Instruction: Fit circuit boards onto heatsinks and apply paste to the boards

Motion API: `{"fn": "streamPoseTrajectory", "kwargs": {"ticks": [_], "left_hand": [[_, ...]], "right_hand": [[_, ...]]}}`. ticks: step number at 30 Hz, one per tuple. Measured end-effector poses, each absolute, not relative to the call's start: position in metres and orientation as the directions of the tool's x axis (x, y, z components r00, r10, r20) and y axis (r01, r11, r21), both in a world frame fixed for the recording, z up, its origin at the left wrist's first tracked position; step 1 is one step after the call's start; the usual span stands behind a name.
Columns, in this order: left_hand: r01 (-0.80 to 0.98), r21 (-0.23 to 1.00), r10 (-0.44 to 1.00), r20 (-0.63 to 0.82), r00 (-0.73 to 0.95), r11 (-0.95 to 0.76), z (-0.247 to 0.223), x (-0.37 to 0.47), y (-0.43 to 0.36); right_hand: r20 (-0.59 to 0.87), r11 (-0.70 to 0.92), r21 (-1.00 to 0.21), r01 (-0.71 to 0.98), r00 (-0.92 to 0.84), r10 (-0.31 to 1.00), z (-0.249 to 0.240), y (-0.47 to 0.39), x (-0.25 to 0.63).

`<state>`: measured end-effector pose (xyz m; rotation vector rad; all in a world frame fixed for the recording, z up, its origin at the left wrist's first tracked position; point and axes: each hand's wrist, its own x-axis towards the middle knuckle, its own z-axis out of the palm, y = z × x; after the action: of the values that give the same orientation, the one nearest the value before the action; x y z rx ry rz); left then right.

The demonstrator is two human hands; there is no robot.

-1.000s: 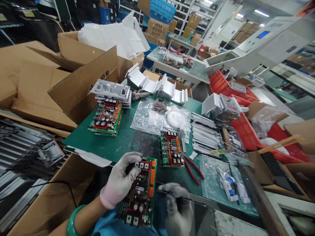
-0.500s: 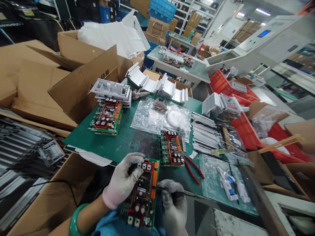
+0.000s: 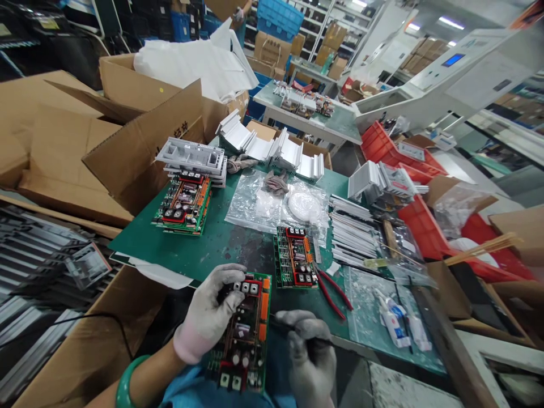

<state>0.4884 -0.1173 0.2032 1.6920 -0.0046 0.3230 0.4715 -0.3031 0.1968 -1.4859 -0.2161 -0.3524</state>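
My gloved left hand [image 3: 212, 311] grips the upper left edge of a circuit board [image 3: 243, 337], its thumb lying by the black terminal block with metal squares. The board is tilted up over my lap and carries orange connectors along its right side. To the right of it, my gloved right hand [image 3: 310, 351] pinches a thin dark tool [image 3: 280, 324], like tweezers or a slim screwdriver; its exact kind is unclear. The tool's tip points at the board's right edge, slightly apart from it. Another circuit board [image 3: 296, 258] lies on the table just beyond.
Red-handled pliers [image 3: 334, 292] lie beside the second board. Stacked circuit boards [image 3: 183, 204] and grey plastic housings [image 3: 193, 156] stand at left. Metal strips [image 3: 355, 232], glue tubes [image 3: 395, 320] and plastic bags [image 3: 255, 198] cover the table's right and middle. Open cardboard boxes [image 3: 144, 147] border the left.
My right hand has drawn right, pulling the tool's tip off the board's orange connectors. My left hand and the board have shifted slightly left. A person's hand now shows at the far back.
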Motion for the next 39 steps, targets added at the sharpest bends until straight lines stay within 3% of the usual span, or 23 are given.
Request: {"fn": "streamPoseTrajectory", "kwargs": {"ticks": [7, 14, 19, 39], "left_hand": [[-0.223, 0.956, 0.131, 0.250, 0.959, -0.191, 0.205, 0.485, -0.113], [-0.296, 0.928, 0.069, 0.318, 0.946, -0.226, 0.210, 0.482, -0.116], [-0.314, 0.925, 0.072, 0.335, 0.939, -0.214, 0.208, 0.482, -0.117], [-0.339, 0.903, 0.074, 0.369, 0.926, -0.265, 0.205, 0.484, -0.118]], "right_hand": [[0.340, 0.122, -0.924, 0.362, 0.925, -0.169, 0.198, -0.299, 0.480], [0.334, 0.008, -0.941, 0.338, 0.935, -0.120, 0.196, -0.294, 0.484], [0.297, -0.048, -0.955, 0.293, 0.945, -0.136, 0.191, -0.295, 0.483], [0.249, 0.002, -0.968, 0.252, 0.959, -0.136, 0.191, -0.294, 0.486]]}}
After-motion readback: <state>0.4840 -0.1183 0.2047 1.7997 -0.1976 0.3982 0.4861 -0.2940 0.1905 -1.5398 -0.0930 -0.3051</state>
